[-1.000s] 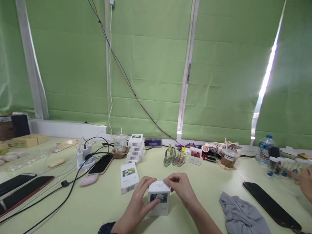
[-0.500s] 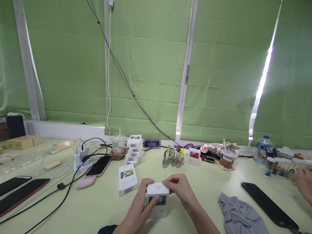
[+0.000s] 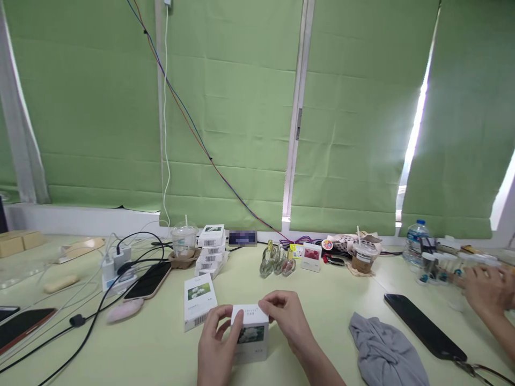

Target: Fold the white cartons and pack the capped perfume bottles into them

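A small white box (image 3: 252, 351) with a green picture of white flowers stands on the table close to me. My left hand (image 3: 219, 338) grips its left side, the thumb against the front near the top. At the box's upper right corner, the thumb and forefinger of my right hand (image 3: 287, 321) pinch the edge. Just beyond my left hand lies a similar flower-printed box (image 3: 200, 301). Behind that, several more boxes (image 3: 211, 249) are stacked. Small glass bottles (image 3: 277, 262) stand near a white box with a red picture (image 3: 311, 257).
Phones (image 3: 148, 280), a power strip (image 3: 116, 279) and cables spread over the left. A clear cup (image 3: 184, 241) and an iced coffee (image 3: 363, 258) stand at the back. On the right are grey cloth (image 3: 386, 351), a black phone (image 3: 424, 327) and another person's hand (image 3: 488, 289) near small jars.
The view has turned slightly right, so things sit further left. My left thumb has moved up from the picture towards the box's top edge. My right hand keeps its pinch at the corner.
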The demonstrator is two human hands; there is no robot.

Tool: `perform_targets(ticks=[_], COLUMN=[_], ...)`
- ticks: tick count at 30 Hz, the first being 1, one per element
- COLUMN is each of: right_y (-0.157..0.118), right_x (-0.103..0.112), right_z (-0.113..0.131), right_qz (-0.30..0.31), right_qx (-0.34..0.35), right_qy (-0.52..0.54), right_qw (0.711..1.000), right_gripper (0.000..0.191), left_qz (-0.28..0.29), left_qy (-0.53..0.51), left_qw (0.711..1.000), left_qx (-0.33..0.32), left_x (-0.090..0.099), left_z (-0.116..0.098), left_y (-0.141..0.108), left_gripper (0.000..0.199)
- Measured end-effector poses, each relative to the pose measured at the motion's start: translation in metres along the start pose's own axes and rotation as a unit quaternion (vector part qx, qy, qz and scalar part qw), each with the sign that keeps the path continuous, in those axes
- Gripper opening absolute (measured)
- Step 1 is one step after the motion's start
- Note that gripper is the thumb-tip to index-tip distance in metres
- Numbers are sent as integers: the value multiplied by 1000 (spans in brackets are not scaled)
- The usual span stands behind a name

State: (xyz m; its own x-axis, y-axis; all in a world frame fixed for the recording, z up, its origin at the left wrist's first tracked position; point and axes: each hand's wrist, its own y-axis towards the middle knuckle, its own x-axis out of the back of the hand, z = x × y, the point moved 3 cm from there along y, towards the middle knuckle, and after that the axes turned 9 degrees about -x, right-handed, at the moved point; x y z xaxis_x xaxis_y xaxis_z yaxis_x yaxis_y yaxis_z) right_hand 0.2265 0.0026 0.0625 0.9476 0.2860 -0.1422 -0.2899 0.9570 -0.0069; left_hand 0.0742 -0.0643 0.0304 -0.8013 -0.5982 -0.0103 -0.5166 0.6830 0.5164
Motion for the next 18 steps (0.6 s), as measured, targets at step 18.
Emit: perform_targets(ticks=[18], right_y=[3], right_x=[0], right_z=[7], right_qz=[18], right_qx=[-16], right_qy=[-49], right_qw=[999], right_gripper=[15], left_qz=[109], left_qy=[-22], left_qw=[994], left_qx=[-2], left_x=[-12], left_z=[-10], left_y=[-8], left_gripper=[28])
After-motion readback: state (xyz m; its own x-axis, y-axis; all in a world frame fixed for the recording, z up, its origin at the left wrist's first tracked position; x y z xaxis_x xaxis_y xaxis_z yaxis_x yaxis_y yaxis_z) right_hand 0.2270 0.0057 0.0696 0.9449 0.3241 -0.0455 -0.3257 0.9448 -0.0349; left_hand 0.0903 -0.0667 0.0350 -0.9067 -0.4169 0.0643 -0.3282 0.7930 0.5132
